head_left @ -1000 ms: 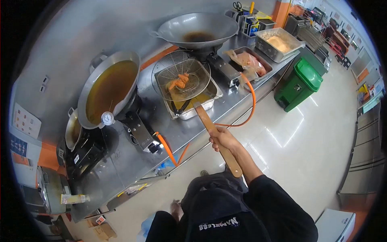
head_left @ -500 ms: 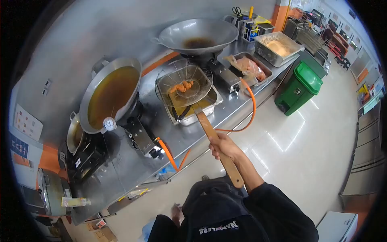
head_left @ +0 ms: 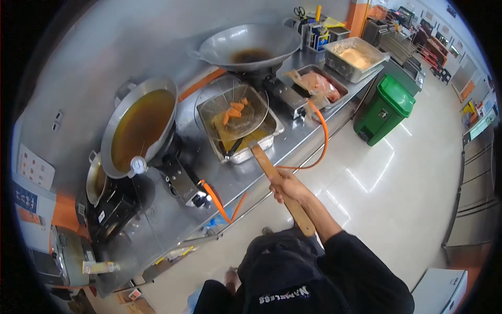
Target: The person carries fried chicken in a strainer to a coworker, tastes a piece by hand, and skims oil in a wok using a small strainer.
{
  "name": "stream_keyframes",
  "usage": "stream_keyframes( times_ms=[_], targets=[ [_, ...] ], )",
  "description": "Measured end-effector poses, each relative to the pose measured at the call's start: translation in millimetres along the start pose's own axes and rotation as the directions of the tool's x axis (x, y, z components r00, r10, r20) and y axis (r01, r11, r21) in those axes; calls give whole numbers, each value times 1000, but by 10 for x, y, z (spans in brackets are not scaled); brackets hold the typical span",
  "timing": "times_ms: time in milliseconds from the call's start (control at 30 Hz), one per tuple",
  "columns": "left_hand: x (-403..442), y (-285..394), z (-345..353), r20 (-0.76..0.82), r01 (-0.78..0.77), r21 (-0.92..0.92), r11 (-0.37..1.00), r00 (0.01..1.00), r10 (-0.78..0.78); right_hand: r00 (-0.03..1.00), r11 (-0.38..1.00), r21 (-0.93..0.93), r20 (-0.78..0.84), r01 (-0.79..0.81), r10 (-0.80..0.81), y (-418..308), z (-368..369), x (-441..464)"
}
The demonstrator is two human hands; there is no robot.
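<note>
My right hand (head_left: 288, 186) is closed around the long wooden handle (head_left: 282, 189) of a wire-mesh strainer (head_left: 246, 118). Several orange-brown fried pieces (head_left: 234, 111) lie spread in the mesh. Beneath the strainer sits a metal tray (head_left: 277, 131) with yellowish oil in it and a black-handled tool (head_left: 234, 147), partly covered by the mesh. Low in the view, beside the dark clothing, a small skin-coloured shape may be my left hand (head_left: 231, 277); its fingers cannot be made out.
At left, a wok of brown oil (head_left: 144, 128) holds a dial thermometer (head_left: 138, 165). A second wok (head_left: 250, 44) stands at the back. Beyond the strainer are a tray of bagged raw meat (head_left: 321, 86) and a flour tray (head_left: 355, 57). An orange hose (head_left: 326, 136) loops over the counter edge, near a green bin (head_left: 384, 110).
The fried pieces have shifted and spread apart in the mesh. The strainer has moved slightly to the left in view, my right hand still gripping its handle. The camera view has shifted a little.
</note>
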State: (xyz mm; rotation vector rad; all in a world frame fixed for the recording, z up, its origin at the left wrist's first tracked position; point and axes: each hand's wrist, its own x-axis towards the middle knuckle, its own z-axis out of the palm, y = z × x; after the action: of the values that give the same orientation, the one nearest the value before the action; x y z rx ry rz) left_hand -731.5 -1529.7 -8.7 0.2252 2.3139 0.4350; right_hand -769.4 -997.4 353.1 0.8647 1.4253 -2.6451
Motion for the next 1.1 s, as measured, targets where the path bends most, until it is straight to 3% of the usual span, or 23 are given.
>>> stream_keyframes(
  times_ms=[67,133,333,400,467,567,633,667,700,733,833,933,967,1033,1067,1100],
  targets=[
    [-229,497,-299,82,70,-329,942,996,-46,1000,1000,18,11,-7,6,-150,112,-331],
    [-278,800,-393,154,263,-673,691,964,-218,999,1000,2,29,-29,29,-236,92,-575],
    [309,634,45,225,339,-820,462,932,-286,996,994,-78,42,-76,79,-292,-330,-1368],
    [375,837,150,135,244,-759,603,966,-222,997,991,-115,26,-68,72,-362,-518,-1686],
    [390,1454,190,86,151,-670,727,988,-126,998,994,-82,-8,-69,69,-432,-949,-2127],
    [838,1690,547,272,228,-639,735,960,-62,996,998,-33,-72,-56,54,-467,-1495,-2683],
    [1173,1784,839,416,207,-629,750,904,100,988,998,2,-141,-63,62,-513,-1908,-3083],
    [1171,2089,913,583,476,-706,524,811,49,983,999,23,-179,-42,45,-523,-2136,-3290],
    [1132,2497,1082,560,500,-587,636,819,-127,976,999,44,-218,-17,26,-520,-2370,-3502],
    [1099,2814,1248,532,484,-548,682,831,-162,966,997,71,-257,7,12,-510,-2602,-3730],
    [1004,3699,1814,532,429,-566,704,842,-86,924,987,144,-382,71,-10,-543,-3306,-4408],
    [973,4375,2357,675,532,-549,644,737,-33,851,964,219,-525,151,-14,-624,-3992,-4935],
    [747,4665,2542,529,387,-470,793,843,-98,829,953,237,-559,188,-24,-605,-4225,-5103],
    [528,5034,2674,626,283,-405,869,779,38,783,929,256,-620,266,-53,-569,-4730,-5373],
    [519,5124,2886,597,562,-585,585,786,-158,750,919,263,-659,293,-51,-546,-4980,-5488],
    [602,5294,2891,851,620,-268,737,511,-120,716,910,261,-696,321,-53,-524,-5255,-5591]
  ],
)
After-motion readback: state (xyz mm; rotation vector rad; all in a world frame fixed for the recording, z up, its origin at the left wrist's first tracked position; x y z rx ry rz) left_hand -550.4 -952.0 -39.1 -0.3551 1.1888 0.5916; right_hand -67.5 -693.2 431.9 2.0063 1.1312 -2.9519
